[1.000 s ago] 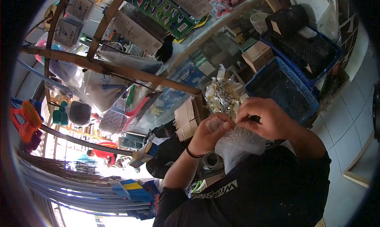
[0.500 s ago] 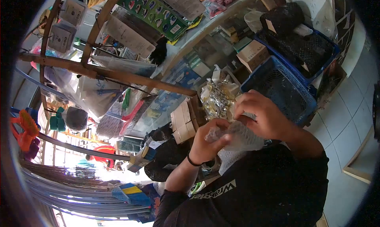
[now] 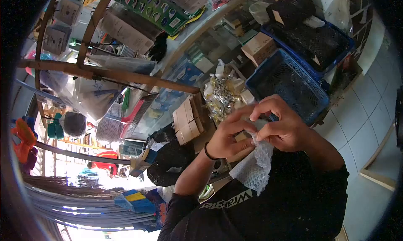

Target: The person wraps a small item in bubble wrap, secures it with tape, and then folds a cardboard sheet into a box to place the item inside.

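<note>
A crumpled piece of bubble wrap (image 3: pixel 253 169) hangs in front of my chest, its loose end over the black shirt. My right hand (image 3: pixel 282 125) pinches its upper part between thumb and fingers. On the other side, my left hand (image 3: pixel 232 134), with a dark band at the wrist, closes curled fingers and thumb on the wrap's edge. The fingertips of both hands nearly meet there. Whether anything lies inside the wrap is hidden. Just beyond the hands sits a heap of small shiny gold and silver packets (image 3: pixel 222 94).
A blue plastic basket (image 3: pixel 289 87) stands beyond my right hand, next to another blue crate (image 3: pixel 310 43) with dark contents. Cardboard boxes (image 3: pixel 187 121) lie left of the packets. A wooden rail (image 3: pixel 138 78) with hanging goods crosses the left. A person in red (image 3: pixel 105 163) is far off.
The bubble wrap has gone from bunched up between the hands to hanging down from the fingers. Both hands have shifted their grip and turned. The view has moved slightly.
</note>
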Tool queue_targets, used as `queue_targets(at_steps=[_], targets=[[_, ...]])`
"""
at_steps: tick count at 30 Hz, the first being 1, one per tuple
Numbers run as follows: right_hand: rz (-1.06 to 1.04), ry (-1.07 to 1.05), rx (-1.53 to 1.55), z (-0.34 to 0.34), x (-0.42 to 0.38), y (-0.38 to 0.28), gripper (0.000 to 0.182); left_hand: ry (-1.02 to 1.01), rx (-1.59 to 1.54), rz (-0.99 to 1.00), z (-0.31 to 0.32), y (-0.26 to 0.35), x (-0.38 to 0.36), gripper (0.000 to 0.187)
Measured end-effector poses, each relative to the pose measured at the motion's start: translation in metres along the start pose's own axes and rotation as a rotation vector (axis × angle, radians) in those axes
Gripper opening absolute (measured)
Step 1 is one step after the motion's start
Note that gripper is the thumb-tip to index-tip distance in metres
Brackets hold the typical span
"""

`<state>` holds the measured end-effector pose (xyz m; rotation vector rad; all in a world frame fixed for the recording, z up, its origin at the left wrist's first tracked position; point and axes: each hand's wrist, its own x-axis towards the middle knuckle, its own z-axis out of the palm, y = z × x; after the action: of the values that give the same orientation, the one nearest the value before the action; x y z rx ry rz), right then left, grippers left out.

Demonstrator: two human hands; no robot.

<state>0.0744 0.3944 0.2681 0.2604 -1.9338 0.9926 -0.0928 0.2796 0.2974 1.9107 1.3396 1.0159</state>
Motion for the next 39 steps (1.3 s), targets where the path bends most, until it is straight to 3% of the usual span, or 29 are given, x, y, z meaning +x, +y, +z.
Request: queue_targets(at_steps=[3,7,13,16,25,39], targets=[[0.007,-0.004,-0.013,-0.010,-0.008,-0.005,0.026,-0.028,-0.104,-0.005,0.002,-0.011,-0.002,0.015],[0.102,-0.025,0.186,-0.024,-0.017,-0.016,0.027,0.164,-0.203,-0.023,0.019,-0.004,0.002,0.014],[0.461,0.277,0.454,-0.014,-0.030,-0.021,0.019,0.073,0.058,0.003,0.009,0.013,0.015,0.014],[0.623,0.179,0.363,-0.019,-0.030,-0.010,0.019,0.070,0.176,-0.038,0.008,0.023,0.019,0.014],[0.727,-0.044,0.261,-0.023,-0.008,-0.006,0.018,-0.022,0.284,-0.045,0.004,0.027,0.024,0.016],[0.740,0.025,0.527,-0.016,-0.017,0.008,0.014,0.149,0.429,-0.018,0.020,0.028,0.028,0.017]])
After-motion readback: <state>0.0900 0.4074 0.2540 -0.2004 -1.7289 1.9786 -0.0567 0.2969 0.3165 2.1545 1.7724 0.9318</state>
